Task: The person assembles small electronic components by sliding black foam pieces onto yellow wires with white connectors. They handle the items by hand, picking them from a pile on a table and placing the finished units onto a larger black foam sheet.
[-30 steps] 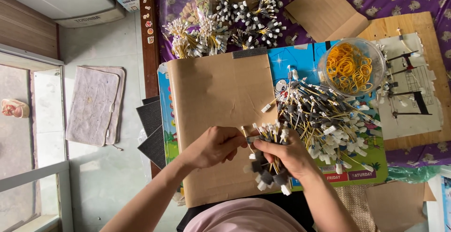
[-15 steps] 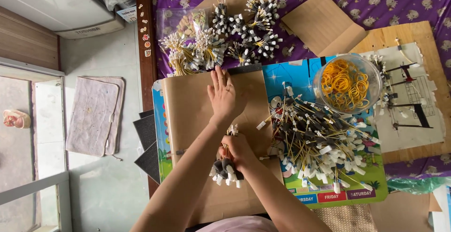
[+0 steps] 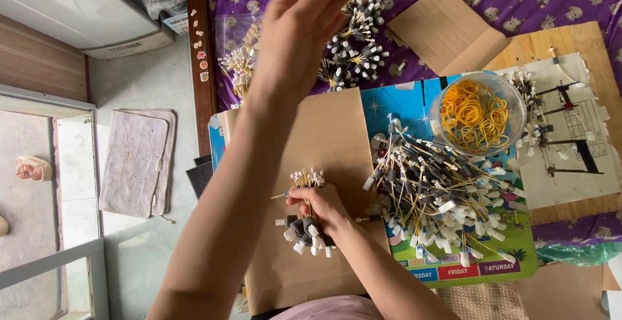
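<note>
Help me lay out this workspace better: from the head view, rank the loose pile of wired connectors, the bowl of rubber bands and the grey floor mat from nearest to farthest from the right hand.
From the right hand, which grips a bundle of wires:
1. Loose pile of wired connectors, just beside it on the colourful board.
2. Floor mat, on the floor on the opposite side.
3. Bowl of rubber bands, beyond the pile.
The mat and bowl are fairly close to call.

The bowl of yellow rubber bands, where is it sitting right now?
In the head view, the clear bowl of rubber bands sits at upper right, just above the loose heap of wire pieces and left of the wooden board.
</note>
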